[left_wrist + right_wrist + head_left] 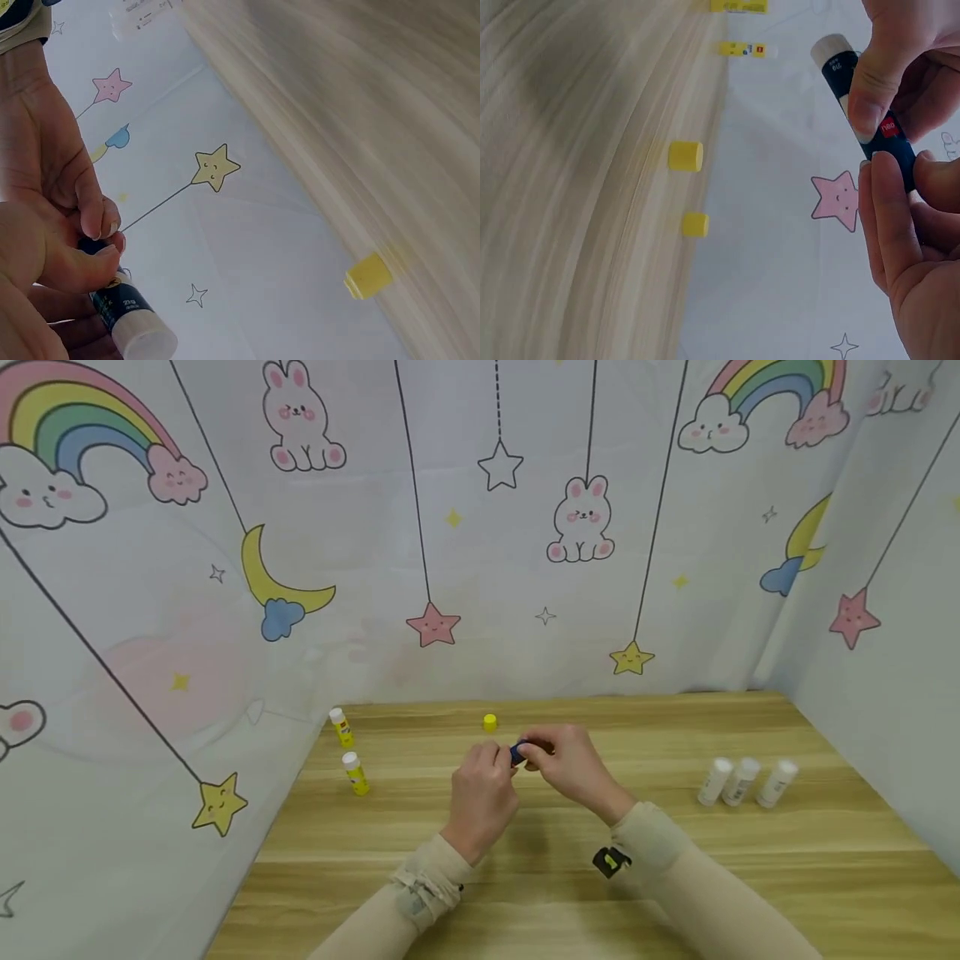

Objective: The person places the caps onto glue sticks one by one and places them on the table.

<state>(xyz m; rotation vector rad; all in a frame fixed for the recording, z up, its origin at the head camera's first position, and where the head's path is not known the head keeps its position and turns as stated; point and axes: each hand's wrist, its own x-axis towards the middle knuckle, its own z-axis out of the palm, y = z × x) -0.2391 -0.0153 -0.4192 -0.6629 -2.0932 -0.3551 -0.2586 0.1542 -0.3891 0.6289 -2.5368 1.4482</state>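
Observation:
Both hands hold a dark blue glue stick (519,752) above the middle of the table. Its barrel carries a red label and ends in a white base (146,335). My left hand (482,789) grips the barrel towards that white end. At the opposite, dark blue end, my right hand (567,768) pinches the stick between thumb and fingers. Two small yellow caps show in the right wrist view: one cap (685,156) and a second cap (696,225), both on the table near its back edge. Only one yellow cap (490,722) appears in the head view.
Left on the wooden table (337,877) stand two yellow glue sticks with white tops, one rear (341,727) and one nearer (356,774). Three white tubes (741,782) stand at the right. A patterned curtain (360,527) hangs behind and at both sides.

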